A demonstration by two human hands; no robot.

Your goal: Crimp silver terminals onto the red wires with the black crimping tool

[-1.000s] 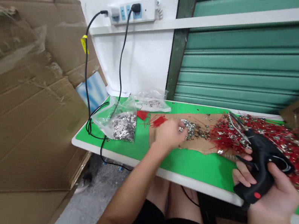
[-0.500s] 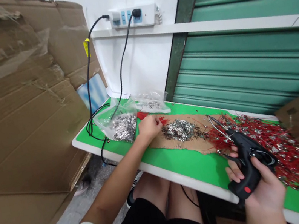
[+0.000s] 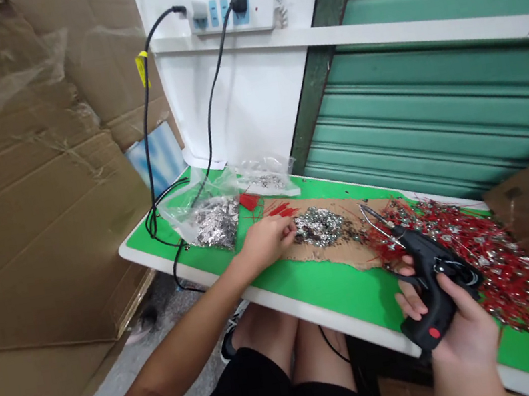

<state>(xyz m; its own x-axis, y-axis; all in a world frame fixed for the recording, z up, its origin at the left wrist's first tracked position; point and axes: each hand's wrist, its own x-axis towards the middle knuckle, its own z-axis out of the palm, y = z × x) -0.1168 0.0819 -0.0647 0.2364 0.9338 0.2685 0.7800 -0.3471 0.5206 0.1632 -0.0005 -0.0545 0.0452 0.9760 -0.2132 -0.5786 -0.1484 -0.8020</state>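
My right hand (image 3: 463, 327) is wrapped round the grip of a black soldering gun (image 3: 430, 265), whose thin metal tip and curved feed tube point up and left. Fingers pinched, my left hand (image 3: 269, 241) hovers by the left edge of a pile of small shiny metal pieces (image 3: 319, 224). Whatever is between those fingertips is too small to make out. The pile lies on a torn cardboard strip (image 3: 356, 260). Short red wires (image 3: 281, 209) lie just beyond my left hand. Under and beyond the gun spreads a heap of red wires with metal pieces (image 3: 504, 266).
On the green tabletop (image 3: 305, 292), a clear bag of metal pieces (image 3: 221, 224) stands left of a second bag (image 3: 269, 181). Black cables (image 3: 212, 112) run up to a wall power strip (image 3: 260, 8). Large cardboard (image 3: 36, 229) borders the left side, a green shutter (image 3: 430, 96) the back.
My left hand has drawn back from the red wires toward the near side and slightly right, uncovering them. The soldering gun stays in my right hand, almost unmoved. The view has shifted slightly.
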